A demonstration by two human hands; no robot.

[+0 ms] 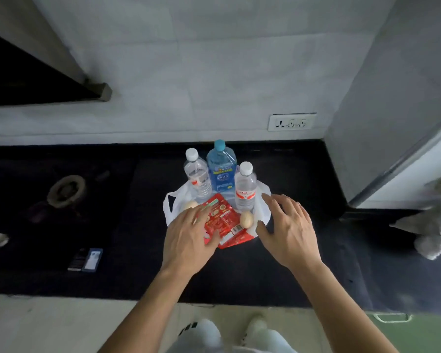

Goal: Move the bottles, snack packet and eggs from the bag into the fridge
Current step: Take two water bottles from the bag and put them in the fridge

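A white plastic bag lies spread on the black counter. On it stand two clear bottles with white caps and a blue bottle behind them. A red snack packet lies flat at the front. One egg sits right of the packet, another egg peeks out at its left. My left hand reaches over the packet's left part with fingers spread. My right hand hovers open beside the bag's right edge, near the right clear bottle.
A gas burner sits on the counter at left, with a small dark box near the front edge. A wall socket is behind the bottles. The fridge stands at right, with grey cloth hanging by it.
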